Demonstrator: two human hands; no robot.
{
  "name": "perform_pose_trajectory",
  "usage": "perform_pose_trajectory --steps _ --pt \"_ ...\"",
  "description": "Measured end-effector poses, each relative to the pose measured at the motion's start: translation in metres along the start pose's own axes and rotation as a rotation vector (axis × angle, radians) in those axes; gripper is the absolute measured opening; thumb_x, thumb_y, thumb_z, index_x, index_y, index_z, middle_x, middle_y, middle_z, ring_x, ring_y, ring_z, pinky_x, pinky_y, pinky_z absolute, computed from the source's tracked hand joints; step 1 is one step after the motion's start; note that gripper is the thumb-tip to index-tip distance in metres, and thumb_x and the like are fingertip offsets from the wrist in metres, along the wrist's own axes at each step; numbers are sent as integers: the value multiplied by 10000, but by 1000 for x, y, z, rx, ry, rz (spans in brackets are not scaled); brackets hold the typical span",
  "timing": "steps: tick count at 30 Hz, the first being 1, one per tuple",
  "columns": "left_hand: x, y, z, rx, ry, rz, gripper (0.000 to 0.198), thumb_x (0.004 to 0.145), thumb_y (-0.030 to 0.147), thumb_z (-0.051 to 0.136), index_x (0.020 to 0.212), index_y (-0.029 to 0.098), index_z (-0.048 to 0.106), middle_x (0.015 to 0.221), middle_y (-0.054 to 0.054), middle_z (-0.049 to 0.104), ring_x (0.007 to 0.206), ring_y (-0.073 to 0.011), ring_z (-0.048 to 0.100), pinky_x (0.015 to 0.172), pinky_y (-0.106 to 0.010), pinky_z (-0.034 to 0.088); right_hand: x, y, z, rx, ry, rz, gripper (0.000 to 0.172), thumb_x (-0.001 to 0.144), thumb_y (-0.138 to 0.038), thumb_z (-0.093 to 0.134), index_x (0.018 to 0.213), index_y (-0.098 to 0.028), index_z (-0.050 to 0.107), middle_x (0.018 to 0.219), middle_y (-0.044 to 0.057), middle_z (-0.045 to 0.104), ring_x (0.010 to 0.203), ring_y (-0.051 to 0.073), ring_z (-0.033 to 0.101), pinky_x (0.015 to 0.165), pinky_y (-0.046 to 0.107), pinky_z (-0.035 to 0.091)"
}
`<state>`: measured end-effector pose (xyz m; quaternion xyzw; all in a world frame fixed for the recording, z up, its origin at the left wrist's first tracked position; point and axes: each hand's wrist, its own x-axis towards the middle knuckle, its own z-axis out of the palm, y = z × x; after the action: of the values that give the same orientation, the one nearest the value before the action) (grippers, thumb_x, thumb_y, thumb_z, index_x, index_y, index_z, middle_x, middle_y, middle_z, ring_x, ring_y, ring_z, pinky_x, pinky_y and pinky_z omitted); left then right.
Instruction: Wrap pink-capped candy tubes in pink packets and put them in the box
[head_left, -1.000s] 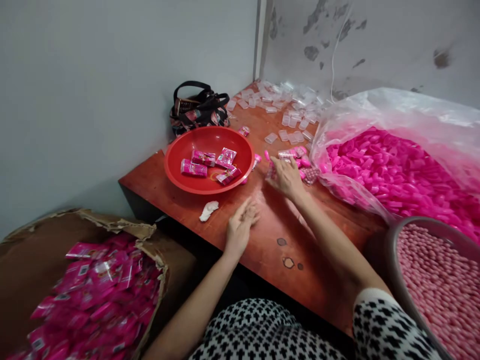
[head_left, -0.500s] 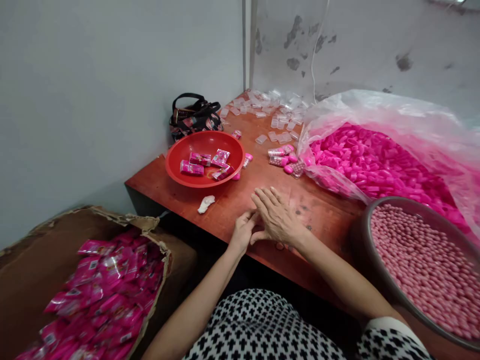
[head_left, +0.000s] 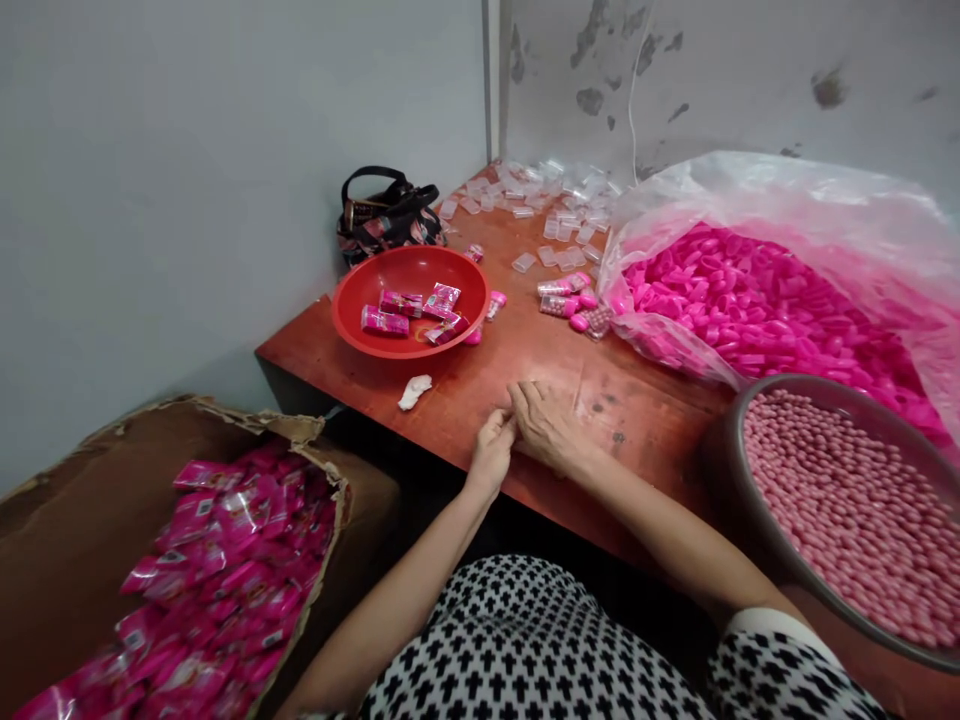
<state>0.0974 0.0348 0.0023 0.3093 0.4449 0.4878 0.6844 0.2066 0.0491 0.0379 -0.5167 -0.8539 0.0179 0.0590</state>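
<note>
My left hand [head_left: 493,450] is closed, its thumb and fingers pinched near the front edge of the wooden table [head_left: 442,430]. Against it, my right hand [head_left: 546,428] bends its fingers downward, and the fingertips of both meet. Whatever lies between them is hidden by the fingers. A crumpled white scrap [head_left: 415,391] rests on the table to the left of my hands. Beyond it stands a red bowl [head_left: 352,335] with several pink wrapped packets [head_left: 385,321] in it. Small clear bottles with pink caps [head_left: 559,305], filled with pink beads, lie farther back.
A grey basin [head_left: 739,470] of pink candy balls stands at right, beside a plastic bag [head_left: 832,185] of pink caps. Clear empty containers [head_left: 555,205] lie scattered at the back, near a dark handbag [head_left: 386,225]. A cardboard box [head_left: 67,510] of pink packets sits lower left.
My right hand's fingers, stretched out before, have bent down and closed against my left hand. The camera view has shifted slightly. The bowl's contents look the same.
</note>
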Motion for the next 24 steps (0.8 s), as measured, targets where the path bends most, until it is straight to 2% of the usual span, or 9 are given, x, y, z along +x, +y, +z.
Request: perform_pose_trajectory --steps 4,7,10,14,17,21,24 --pt "4 -4 -2 52 37 14 315 677 399 717 819 151 584 762 -19 669 738 -145 627 702 -246 453 -4 1 15 189 84 -3 632 718 -206 527 1303 -13 382 1252 233 472 1145 319 435 966 457 404" --pt "7 -3 -2 40 42 -14 350 642 399 736 832 145 588 729 -10 659 707 -146 624 696 -257 460 -4 1 28 281 166 19 692 681 -249 536 1309 -16 363 1269 236 440 1172 329 400 984 473 383" --pt "9 3 -5 47 25 -36 387 583 419 771 782 137 594 680 1 637 654 -137 603 638 -247 453 0 6 39 278 209 23 661 698 -332 561 1269 -38 400 1194 222 473 1099 331 434 918 479 410" --pt "10 6 -6 97 -32 -40 380 583 443 772 713 125 611 641 1 615 593 -116 568 582 -230 437 2 18 45 217 193 -32 495 766 -385 528 1135 -57 486 1001 176 525 922 288 484 814 439 444" --pt "9 4 -4 99 -5 -38 397 580 462 772 712 123 615 625 2 609 573 -109 557 563 -222 427 2 24 45 189 167 -77 441 768 -420 517 1048 -79 521 935 159 528 872 284 478 778 432 450" --pt "12 3 0 52 27 -32 394 548 439 798 685 122 608 587 14 591 557 -93 537 547 -204 414 7 25 43 165 121 -56 420 733 -408 537 1001 -85 552 915 157 544 846 286 494 752 427 453" --pt "15 3 1 -21 44 -28 386 536 408 814 692 123 606 624 13 602 575 -85 539 552 -195 419 11 26 44 219 134 -70 452 727 -351 548 1093 -86 534 989 164 560 915 304 517 801 455 455"
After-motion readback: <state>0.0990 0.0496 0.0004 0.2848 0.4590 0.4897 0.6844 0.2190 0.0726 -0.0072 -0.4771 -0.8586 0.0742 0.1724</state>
